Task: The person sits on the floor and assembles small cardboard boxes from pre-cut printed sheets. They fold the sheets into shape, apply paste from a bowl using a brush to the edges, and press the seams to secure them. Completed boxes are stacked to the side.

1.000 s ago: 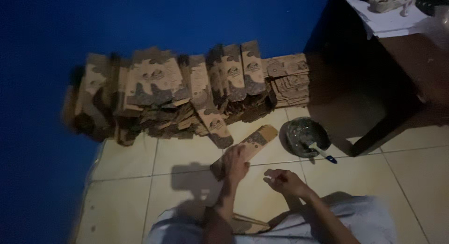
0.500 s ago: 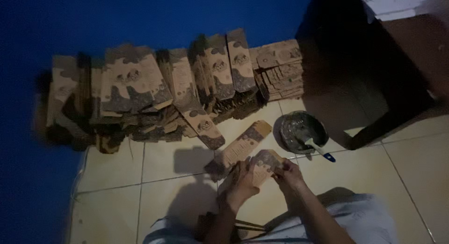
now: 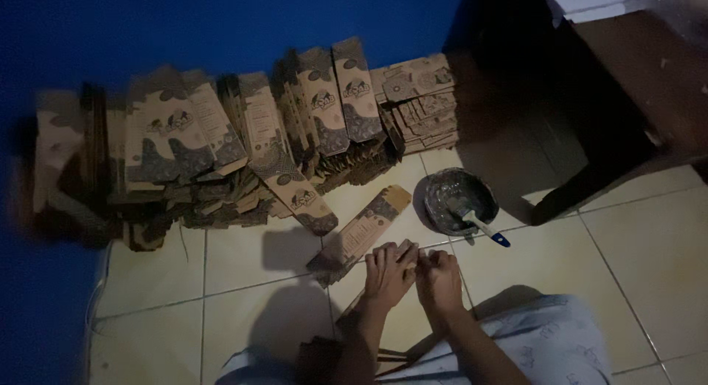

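Observation:
My left hand (image 3: 386, 273) and my right hand (image 3: 439, 279) are side by side over the tiled floor, both pressing on a flat brown printed cardboard sleeve (image 3: 402, 251) whose edge shows between the fingers. Just beyond them, another flat printed sleeve (image 3: 363, 232) lies diagonally on the tiles. To the right of it sits a round dark bowl (image 3: 456, 200) with a brush (image 3: 486, 229) that has a blue tip resting in it.
Several piles of flat printed cardboard sleeves (image 3: 243, 149) lean along the blue wall (image 3: 184, 23). A dark wooden table (image 3: 634, 112) stands at the right. My knees in light cloth (image 3: 531, 341) fill the bottom edge.
My hands have come together from being apart. They took up a cardboard sleeve and now press it on the floor. The view shifted slightly right.

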